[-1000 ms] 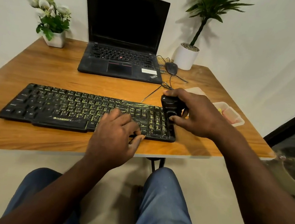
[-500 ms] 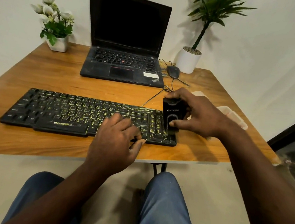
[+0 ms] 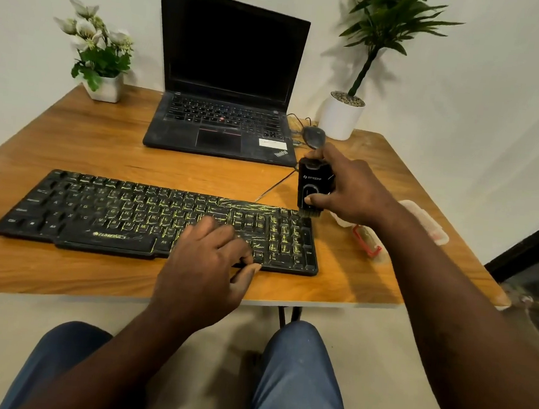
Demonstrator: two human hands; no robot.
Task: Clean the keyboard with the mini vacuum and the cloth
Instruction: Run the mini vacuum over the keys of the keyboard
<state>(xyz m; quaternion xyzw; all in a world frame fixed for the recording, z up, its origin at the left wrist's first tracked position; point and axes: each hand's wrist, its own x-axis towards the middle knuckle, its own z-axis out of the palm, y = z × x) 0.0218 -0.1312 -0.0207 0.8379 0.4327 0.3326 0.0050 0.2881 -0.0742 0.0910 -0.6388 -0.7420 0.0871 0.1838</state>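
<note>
A black keyboard [image 3: 104, 212] streaked with yellow marks lies across the front of the wooden table [image 3: 104, 144]. My right hand [image 3: 351, 188] grips a small black mini vacuum [image 3: 314, 182] upright, thumb on its front button. Its brush tip touches the keyboard's far right corner. My left hand [image 3: 206, 264] rests on the keys right of the middle, fingers bent over them and thumb at the front edge. No cloth can be made out.
A shut-off black laptop [image 3: 225, 96] stands behind the keyboard, with a mouse [image 3: 313, 136] and cables to its right. A flower pot [image 3: 102, 85] sits at the back left, a potted plant [image 3: 343, 114] at the back right. A clear plastic box [image 3: 423, 224] lies by my right wrist.
My right hand has carried the vacuum from the number pad's near part back to the keyboard's far right corner. The left hand stays on the keys.
</note>
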